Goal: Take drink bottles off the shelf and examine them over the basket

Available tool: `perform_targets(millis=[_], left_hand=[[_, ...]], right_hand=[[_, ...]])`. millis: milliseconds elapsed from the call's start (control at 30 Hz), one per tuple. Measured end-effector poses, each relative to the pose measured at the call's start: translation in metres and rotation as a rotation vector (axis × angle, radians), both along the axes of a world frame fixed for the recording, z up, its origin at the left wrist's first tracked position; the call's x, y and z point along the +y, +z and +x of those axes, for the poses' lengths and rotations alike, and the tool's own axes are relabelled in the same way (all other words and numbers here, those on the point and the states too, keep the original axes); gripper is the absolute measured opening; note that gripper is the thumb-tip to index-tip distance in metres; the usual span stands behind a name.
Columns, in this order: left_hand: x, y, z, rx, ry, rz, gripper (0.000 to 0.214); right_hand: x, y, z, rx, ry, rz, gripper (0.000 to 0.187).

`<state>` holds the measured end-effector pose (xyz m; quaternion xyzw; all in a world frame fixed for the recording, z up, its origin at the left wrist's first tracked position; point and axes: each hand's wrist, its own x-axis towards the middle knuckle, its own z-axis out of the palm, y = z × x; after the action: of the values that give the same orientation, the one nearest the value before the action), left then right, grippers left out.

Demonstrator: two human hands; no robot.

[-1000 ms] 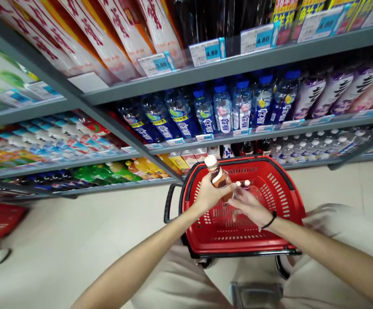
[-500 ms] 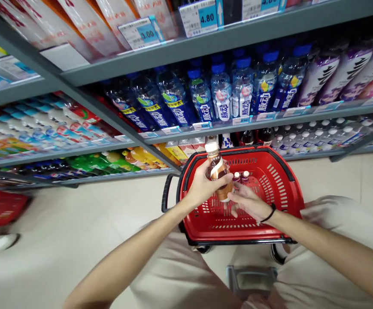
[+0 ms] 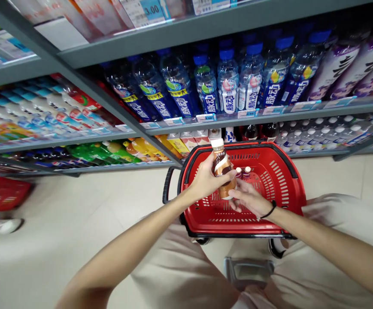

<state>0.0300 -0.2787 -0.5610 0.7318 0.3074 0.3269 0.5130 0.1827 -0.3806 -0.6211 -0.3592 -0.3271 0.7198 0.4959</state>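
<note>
Brown plastic bottle with a white cap [image 3: 223,169] sits nearly upright above the red plastic basket [image 3: 289,171], gripped round its middle by the left hand [image 3: 205,182]. The right hand [image 3: 250,201], fingers loosely spread, touches its base.

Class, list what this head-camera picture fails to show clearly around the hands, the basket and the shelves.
Head view only.
Label of the brown bottle: too small, partly covered by the left hand.
Bodies of the two small bottles: hidden behind the brown bottle; whether the right hand grips them is unclear.
Floor of the red basket: partly hidden by both hands.
Top price tags: cut by the upper edge.
</note>
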Motion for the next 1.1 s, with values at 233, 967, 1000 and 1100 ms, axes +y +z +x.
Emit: perform_targets(millis=[233, 967, 1000, 1100], left_hand=[[0.003, -0.004, -0.001, 0.031, 0.006, 0.035, 0.041], [0.009, -0.011, 0.002, 0.046, -0.007, 0.009, 0.041], [0.009, -0.011, 0.002, 0.049, -0.011, 0.006, 0.041], [0.009, -0.010, 0.003, 0.063, -0.010, 0.013, 0.041]], right_hand=[[0.001, -0.003, 0.001, -0.004, 0.006, 0.003, 0.054], [0.000, -0.006, 0.002, -0.051, -0.001, -0.042, 0.061], [0.000, -0.005, 0.002, -0.054, -0.002, -0.045, 0.062], [-0.001, -0.003, 0.002, -0.061, -0.005, -0.043, 0.060]])
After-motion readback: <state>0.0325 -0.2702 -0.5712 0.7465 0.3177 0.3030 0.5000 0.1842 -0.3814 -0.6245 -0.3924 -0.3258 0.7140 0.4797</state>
